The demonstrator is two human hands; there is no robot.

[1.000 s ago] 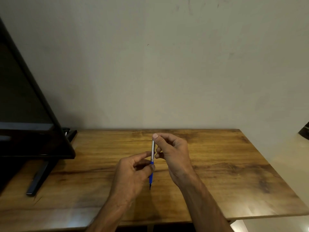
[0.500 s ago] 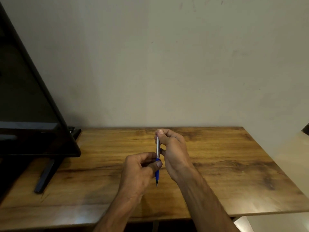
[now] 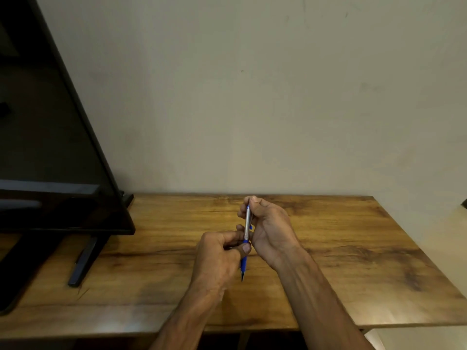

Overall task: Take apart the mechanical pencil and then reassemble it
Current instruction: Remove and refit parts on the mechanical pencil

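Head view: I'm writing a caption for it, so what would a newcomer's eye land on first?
First, the mechanical pencil, silver above and blue below, held nearly upright over the middle of the wooden table, tip pointing down. The left hand pinches its blue section; the right hand grips the silver barrel. A dark monitor fills the left.

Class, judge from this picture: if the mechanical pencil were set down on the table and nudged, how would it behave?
The mechanical pencil looks stiff and straight, so it probably would not bend. Its round, slim barrel suggests it may roll on the flat table. Held by fingertips alone, it seems light.
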